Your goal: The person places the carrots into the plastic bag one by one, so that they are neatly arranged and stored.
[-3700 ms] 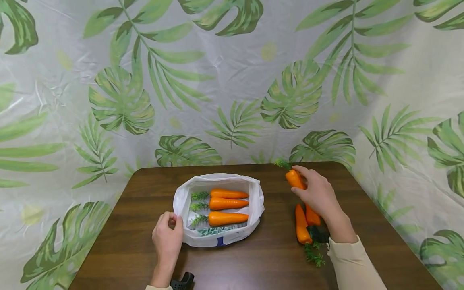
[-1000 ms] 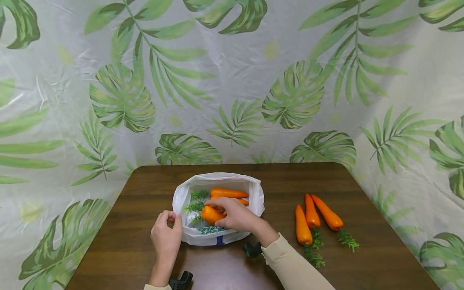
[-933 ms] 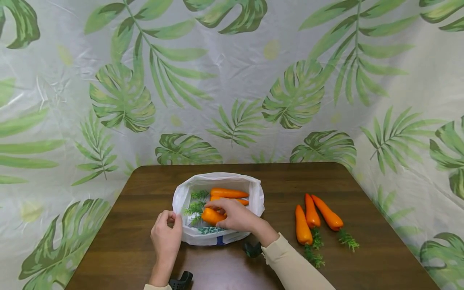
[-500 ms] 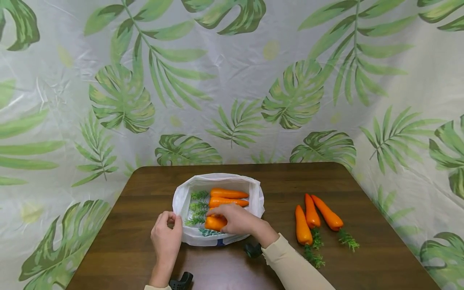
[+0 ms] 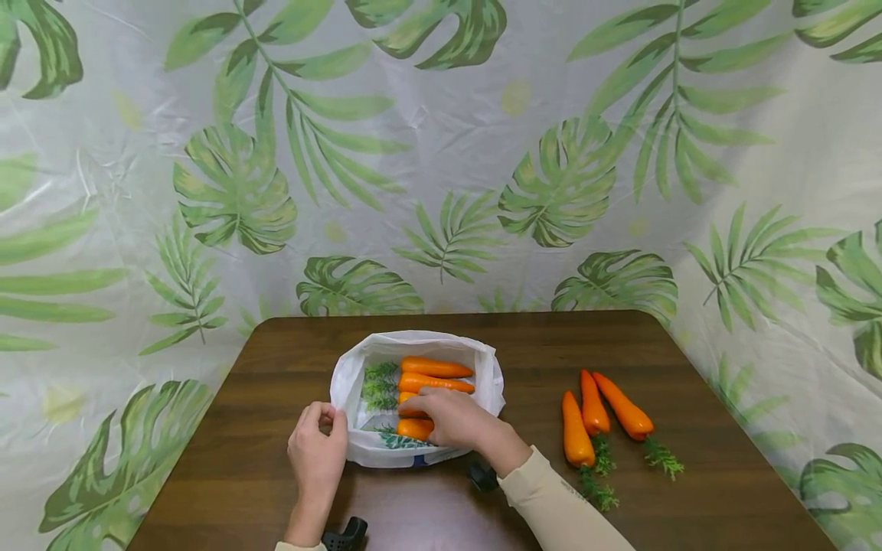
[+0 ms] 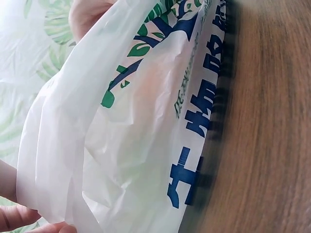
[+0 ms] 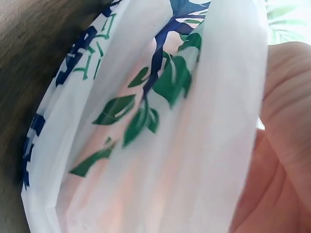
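Note:
A white plastic bag [image 5: 342, 375] with blue and green print stands with its mouth rolled wide. My left hand [image 5: 318, 444] pinches its left rim; the left wrist view shows fingers [image 6: 17, 217] at the plastic edge. Inside the bag, my right hand [image 5: 458, 419] holds a carrot [image 5: 414, 428] by its thick end, near the front wall. Its tip is hidden under the hand. Behind it lie an upper carrot [image 5: 437, 367], a second carrot [image 5: 434, 383] and a third carrot, mostly covered by the fingers. Their green tops [image 5: 379, 386] point left.
To the right on the brown table [image 5: 524, 344] lie a left carrot [image 5: 576, 430], a middle carrot [image 5: 593, 402] and a right carrot [image 5: 623, 407], leafy ends toward me. A leaf-patterned sheet [image 5: 441, 153] hangs behind the table.
My right hand has brought a carrot from the right side of the table into the bag. Over the last second it has shifted that carrot toward the front wall. The left hand stays at the rim.

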`<state>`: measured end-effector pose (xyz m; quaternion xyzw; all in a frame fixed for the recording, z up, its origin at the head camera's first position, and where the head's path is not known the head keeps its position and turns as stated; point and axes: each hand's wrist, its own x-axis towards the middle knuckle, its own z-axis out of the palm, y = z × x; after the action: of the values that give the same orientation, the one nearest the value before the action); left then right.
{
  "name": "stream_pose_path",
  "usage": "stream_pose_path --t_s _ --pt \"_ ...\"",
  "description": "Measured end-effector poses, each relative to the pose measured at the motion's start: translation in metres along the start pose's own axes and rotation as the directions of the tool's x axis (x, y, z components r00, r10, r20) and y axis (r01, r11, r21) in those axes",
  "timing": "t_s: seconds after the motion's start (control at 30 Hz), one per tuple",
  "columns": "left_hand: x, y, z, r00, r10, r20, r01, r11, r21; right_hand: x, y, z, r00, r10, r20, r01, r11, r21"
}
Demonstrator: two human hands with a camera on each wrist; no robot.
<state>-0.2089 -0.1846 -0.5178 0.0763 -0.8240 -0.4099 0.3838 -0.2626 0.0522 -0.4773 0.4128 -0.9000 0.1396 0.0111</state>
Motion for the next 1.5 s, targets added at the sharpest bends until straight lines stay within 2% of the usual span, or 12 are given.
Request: stream_pose_path --t_s 0.23,0.43,0.8,0.93,1.13,1.5 --pt "-0.001 0.000 0.000 1.000 -0.005 0.003 0.005 1.000 -0.005 -0.002 0.002 0.001 0.999 0.041 0.000 -0.040 0.995 -0.093" --pt "0.000 0.001 0.000 1.000 -0.007 0.003 0.007 1.000 -0.004 -0.005 0.006 0.001 0.999 0.039 -0.021 -0.041 0.994 -0.104" --pt "-0.001 -0.001 0.001 1.000 0.006 -0.006 -0.006 1.000 -0.001 -0.005 0.007 0.000 0.999 0.045 -0.026 -0.046 0.997 -0.061" --pt "-0.001 -0.002 0.001 1.000 0.006 -0.002 -0.006 1.000 -0.004 -0.007 0.005 -0.009 0.997 0.068 -0.035 -0.069 0.997 -0.026" --pt "0.000 -0.001 0.001 1.000 0.010 0.009 -0.010 1.000 -0.007 -0.015 0.004 -0.024 0.988 0.147 -0.045 -0.145 0.989 0.041" --pt "-0.002 -0.001 0.001 0.999 0.033 0.001 -0.033 0.999 -0.012 -0.040 0.012 -0.043 0.966 0.190 -0.176 -0.171 0.979 0.115"
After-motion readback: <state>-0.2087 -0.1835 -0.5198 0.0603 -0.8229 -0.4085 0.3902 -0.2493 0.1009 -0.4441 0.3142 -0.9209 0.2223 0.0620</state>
